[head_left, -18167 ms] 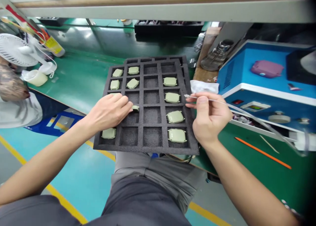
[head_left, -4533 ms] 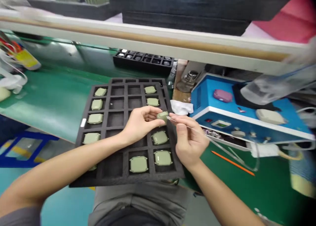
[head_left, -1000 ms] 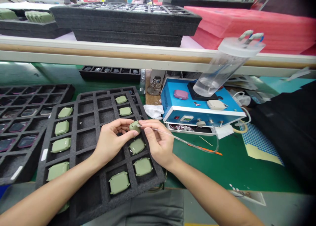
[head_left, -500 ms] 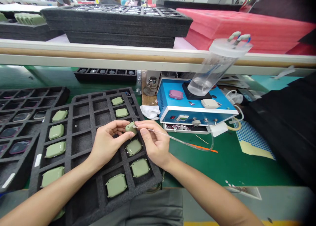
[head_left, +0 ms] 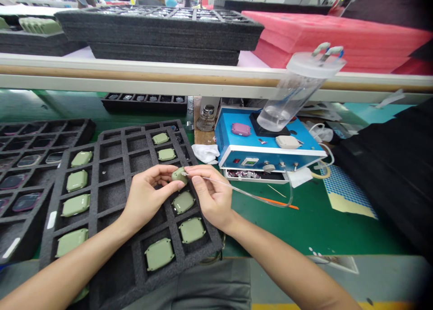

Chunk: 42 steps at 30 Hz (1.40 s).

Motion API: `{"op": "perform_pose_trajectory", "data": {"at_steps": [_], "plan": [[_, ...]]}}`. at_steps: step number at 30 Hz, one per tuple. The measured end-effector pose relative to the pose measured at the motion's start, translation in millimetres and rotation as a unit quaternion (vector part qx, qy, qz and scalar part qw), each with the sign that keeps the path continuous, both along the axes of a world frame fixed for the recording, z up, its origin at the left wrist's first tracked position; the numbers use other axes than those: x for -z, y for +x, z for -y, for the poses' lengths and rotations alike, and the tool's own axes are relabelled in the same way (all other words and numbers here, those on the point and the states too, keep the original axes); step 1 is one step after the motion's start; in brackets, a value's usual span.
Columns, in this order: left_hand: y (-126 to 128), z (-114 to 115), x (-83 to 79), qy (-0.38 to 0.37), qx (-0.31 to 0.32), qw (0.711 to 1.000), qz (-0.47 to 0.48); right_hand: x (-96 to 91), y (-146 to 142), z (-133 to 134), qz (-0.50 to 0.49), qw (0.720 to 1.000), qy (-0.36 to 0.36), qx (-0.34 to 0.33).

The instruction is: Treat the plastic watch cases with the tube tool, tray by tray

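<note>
Between thumb and fingers, my left hand (head_left: 147,190) grips a green watch case (head_left: 179,175), tilted above the foam tray. My right hand (head_left: 212,196) pinches the end of a clear thin tube (head_left: 243,192), its tip at the case's right edge; the fingers hide part of the tip. Whether the tip touches the case I cannot tell. Under both hands lies the black foam tray (head_left: 138,274), with more green watch cases (head_left: 158,254) in its left and right compartments. The tube loops back to the front of a blue machine (head_left: 274,154).
On the blue machine stand a tilted clear cylinder (head_left: 287,93), a purple case (head_left: 241,129) and a beige case (head_left: 287,142). A white cloth (head_left: 205,153) and a glass bottle (head_left: 207,118) sit beside it. Another dark tray (head_left: 30,165) is at left. A shelf edge (head_left: 152,80) crosses overhead.
</note>
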State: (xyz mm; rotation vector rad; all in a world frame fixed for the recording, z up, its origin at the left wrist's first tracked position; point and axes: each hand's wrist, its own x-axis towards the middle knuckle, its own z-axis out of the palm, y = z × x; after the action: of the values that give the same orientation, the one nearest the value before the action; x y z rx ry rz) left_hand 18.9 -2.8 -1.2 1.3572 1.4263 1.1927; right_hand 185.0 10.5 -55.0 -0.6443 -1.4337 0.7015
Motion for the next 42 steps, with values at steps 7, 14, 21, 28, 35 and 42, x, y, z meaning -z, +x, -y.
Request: {"op": "perform_pose_trajectory", "data": {"at_steps": [7, 14, 21, 28, 35, 42], "plan": [[0, 0, 0.8, 0.001, 0.0, 1.0, -0.008, -0.7, 0, 0, 0.005, 1.0, 0.0, 0.005], [-1, 0, 0.5, 0.0, 0.003, 1.0, -0.009, -0.1, 0, 0, 0.011, 1.0, -0.001, 0.012], [0, 0, 0.6, 0.002, 0.001, 1.0, -0.008, 0.2, 0, 0, 0.0, 1.0, 0.001, 0.003], [-1, -1, 0.1, 0.005, 0.004, 1.0, -0.009, 0.3, 0, 0, 0.0, 1.0, 0.002, 0.003], [2, 0, 4.1, 0.011, 0.012, 1.0, -0.002, -2.3, 2, 2, 0.032, 0.999, -0.008, 0.022], [-10, 4, -17.3, 0.011, 0.078, 0.992, -0.094, 10.4, 4, 8, -0.01, 0.999, -0.029, 0.045]]}}
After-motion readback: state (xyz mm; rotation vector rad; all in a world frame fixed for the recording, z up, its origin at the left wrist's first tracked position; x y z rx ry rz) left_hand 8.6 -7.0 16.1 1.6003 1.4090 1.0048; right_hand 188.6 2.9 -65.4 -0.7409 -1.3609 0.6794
